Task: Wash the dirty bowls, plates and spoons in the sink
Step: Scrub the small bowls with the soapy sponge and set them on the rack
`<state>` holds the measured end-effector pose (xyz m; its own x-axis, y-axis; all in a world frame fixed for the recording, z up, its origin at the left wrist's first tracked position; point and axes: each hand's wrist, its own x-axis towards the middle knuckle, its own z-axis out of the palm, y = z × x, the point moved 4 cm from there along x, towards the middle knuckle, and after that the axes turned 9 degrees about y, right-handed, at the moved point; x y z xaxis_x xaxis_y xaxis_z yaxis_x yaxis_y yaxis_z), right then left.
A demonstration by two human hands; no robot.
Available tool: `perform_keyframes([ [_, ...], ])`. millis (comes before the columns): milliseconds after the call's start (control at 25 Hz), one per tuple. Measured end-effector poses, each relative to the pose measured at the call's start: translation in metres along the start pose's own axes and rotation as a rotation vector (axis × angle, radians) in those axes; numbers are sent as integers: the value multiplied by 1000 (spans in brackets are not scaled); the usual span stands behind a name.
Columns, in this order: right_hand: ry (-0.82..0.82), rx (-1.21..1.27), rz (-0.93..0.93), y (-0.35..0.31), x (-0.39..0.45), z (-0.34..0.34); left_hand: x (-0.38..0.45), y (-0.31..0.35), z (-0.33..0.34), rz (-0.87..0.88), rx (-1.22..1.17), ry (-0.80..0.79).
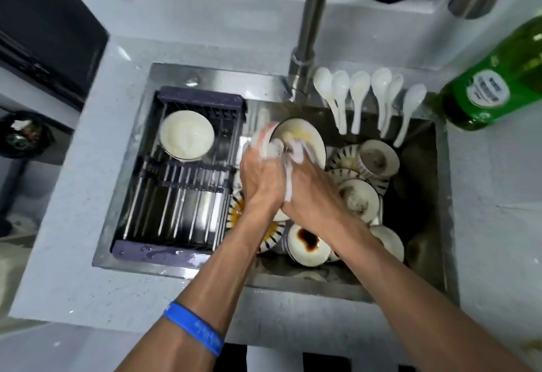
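Nearest, a blue wristband (pixel 192 326) is worn on the left forearm at 7 o'clock. Both forearms are stretched over the sink (pixel 308 282), and the hands are pressed together at its centre. The left hand (pixel 259 176) is closed around the rim of a tilted bowl (pixel 305 140), gripping it from the 9 o'clock side. The right hand (pixel 311 187) is curled shut on a soapy sponge (pixel 296 148) that is pressed into the bowl's inside; its fingers are hidden under foam.

About eight dirty dishes (pixel 308 245) are piled in the basin from 5 to 3 o'clock, one smeared with dark sauce; the exact count cannot be told, since some are covered by the arms. One clean bowl (pixel 186 134) is set upright in the rack (pixel 176 195) at 9 o'clock.

Farther, six white spoons (pixel 369 99) are laid side by side on the back rim at 1 o'clock, handles pointing into the basin. One tap (pixel 311 25) rises at 12 o'clock, and one green bottle (pixel 495 78) stands at 2 o'clock.
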<state>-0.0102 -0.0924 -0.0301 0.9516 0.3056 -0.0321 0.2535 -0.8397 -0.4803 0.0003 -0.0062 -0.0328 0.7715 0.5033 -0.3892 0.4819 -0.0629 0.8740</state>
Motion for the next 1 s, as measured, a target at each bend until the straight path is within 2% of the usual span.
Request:
perform_keyframes([
  [120,116,82,22,6,-5,0,0,9,0,22,12,0],
  [200,131,-24,-50,3,-13,-11,-2,7,-3,-33,-59,1],
  [280,47,-238,-42,1,-14,-9,-6,-2,-5,-130,-160,32],
  [360,76,-203,-67,-4,-13,-8,1,-3,-14,-180,-231,121],
  [400,57,-161,-99,-2,-11,-10,7,2,-19,-156,-160,94],
  [480,51,-189,-191,4,-8,-7,18,6,-21,-86,-15,-63],
  [520,24,-156,-162,6,-10,-6,17,8,-21,-78,-32,-113],
  [600,53,-5,-102,3,-14,-3,15,9,-21,10,-72,-117],
  [680,66,20,-118,-1,-12,0,20,8,-19,2,26,-155],
  [760,144,-35,-117,3,-7,3,22,10,-19,-11,-15,-108],
  [840,145,43,82,6,-11,10,11,8,-16,8,-49,-62],
  [920,121,40,37,-5,-14,13,3,4,-15,26,-71,-63],
  [1000,111,-30,-103,2,-11,1,10,9,-18,-74,-132,6],
])
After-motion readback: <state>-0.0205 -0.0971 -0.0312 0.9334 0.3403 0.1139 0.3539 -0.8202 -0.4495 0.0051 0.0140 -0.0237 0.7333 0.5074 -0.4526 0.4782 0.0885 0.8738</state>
